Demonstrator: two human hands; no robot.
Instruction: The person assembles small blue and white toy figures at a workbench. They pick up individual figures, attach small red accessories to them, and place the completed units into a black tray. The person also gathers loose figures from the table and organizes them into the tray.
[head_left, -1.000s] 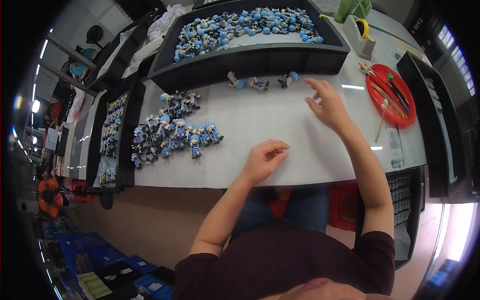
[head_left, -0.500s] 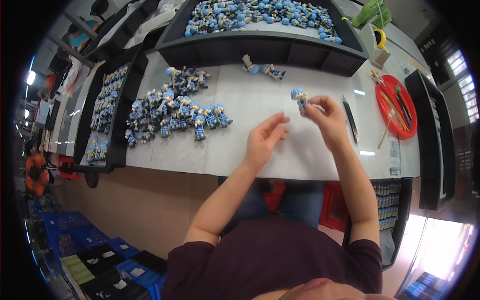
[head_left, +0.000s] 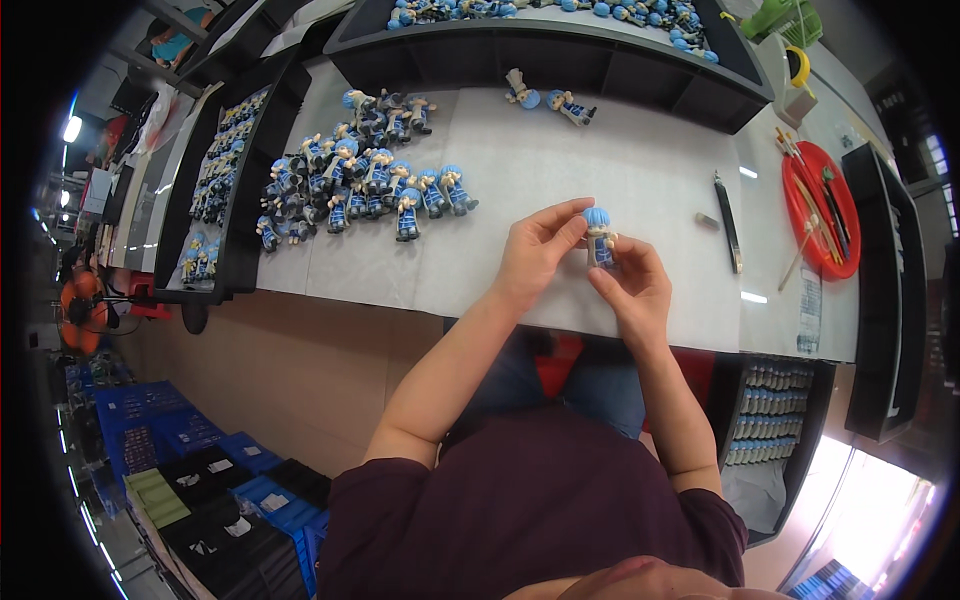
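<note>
A small figurine [head_left: 599, 240] with a blue cap and blue clothes stands upright between my two hands, above the near part of the white table. My left hand [head_left: 537, 250] pinches it near the head from the left side. From the right, my right hand [head_left: 637, 287] grips its lower body between thumb and fingers. Left of my hands lies a cluster of like figurines [head_left: 345, 170], heaped loosely on the table. Two more figurines [head_left: 571, 107] lie on their sides farther back, near the large black tray [head_left: 560, 75].
Many figurines fill the back tray. Another black tray [head_left: 240, 230] with figurines stands at the left. On the right are a craft knife [head_left: 728, 225], a small grey block [head_left: 706, 221], a red dish [head_left: 848, 225] holding brushes and sticks, and a tape dispenser [head_left: 793, 100].
My right hand has brought the figurine down and nearer, and my left hand now also holds it. The view has shifted slightly, so the table appears higher; the grey block is now visible.
</note>
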